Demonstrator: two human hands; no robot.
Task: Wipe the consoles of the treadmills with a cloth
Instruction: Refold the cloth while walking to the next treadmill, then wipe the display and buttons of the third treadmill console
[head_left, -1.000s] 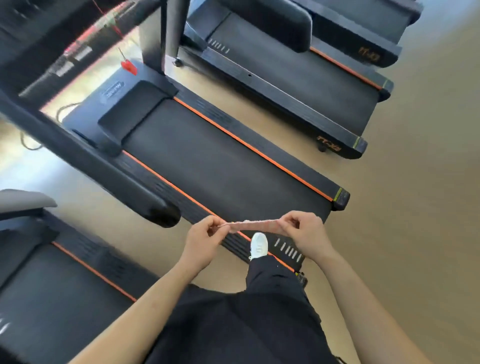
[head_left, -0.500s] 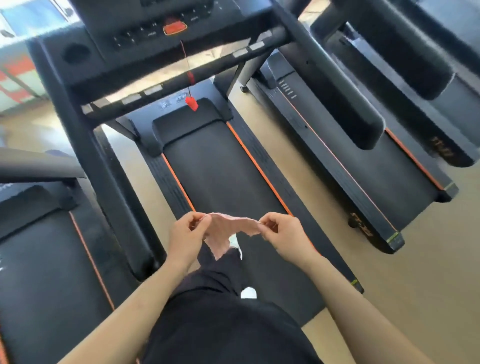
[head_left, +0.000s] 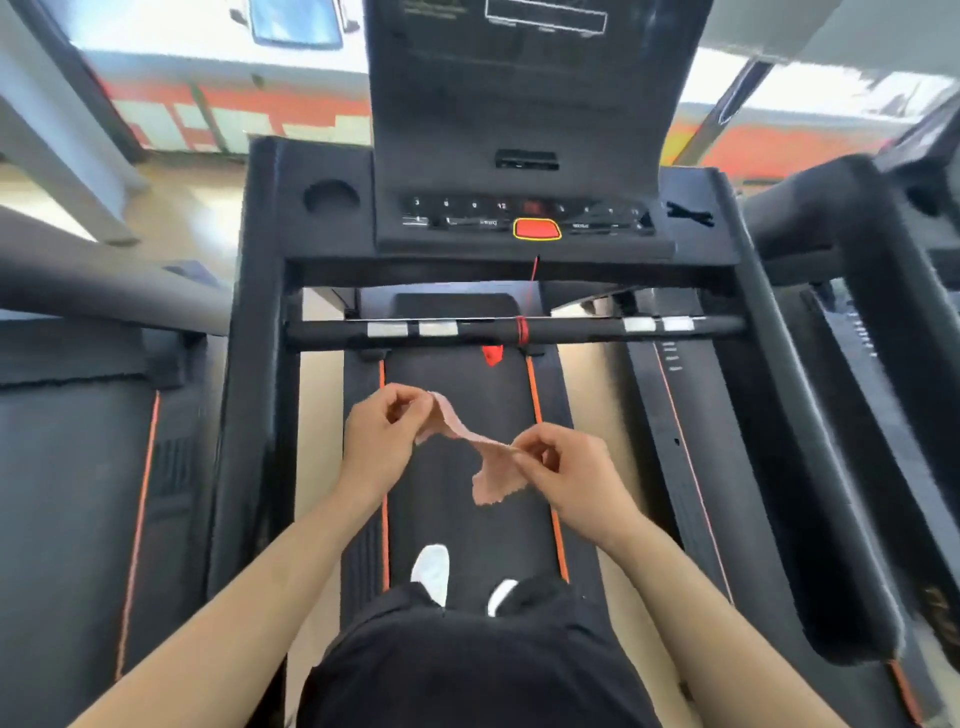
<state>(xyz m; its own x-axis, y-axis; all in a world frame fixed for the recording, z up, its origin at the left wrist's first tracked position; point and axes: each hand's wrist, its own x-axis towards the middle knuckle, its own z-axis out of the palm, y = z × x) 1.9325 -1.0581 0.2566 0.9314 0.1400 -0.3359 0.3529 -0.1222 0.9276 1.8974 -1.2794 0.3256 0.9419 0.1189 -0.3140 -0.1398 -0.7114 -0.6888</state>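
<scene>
A pink cloth (head_left: 478, 457) is pinched between the left hand (head_left: 382, 436) and right hand (head_left: 563, 473), well short of the console (head_left: 519, 156).

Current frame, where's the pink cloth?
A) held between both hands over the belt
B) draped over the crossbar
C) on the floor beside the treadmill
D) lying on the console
A: the left hand and right hand each pinch an end of the pink cloth, which sags between them above the belt, short of the console.
</scene>
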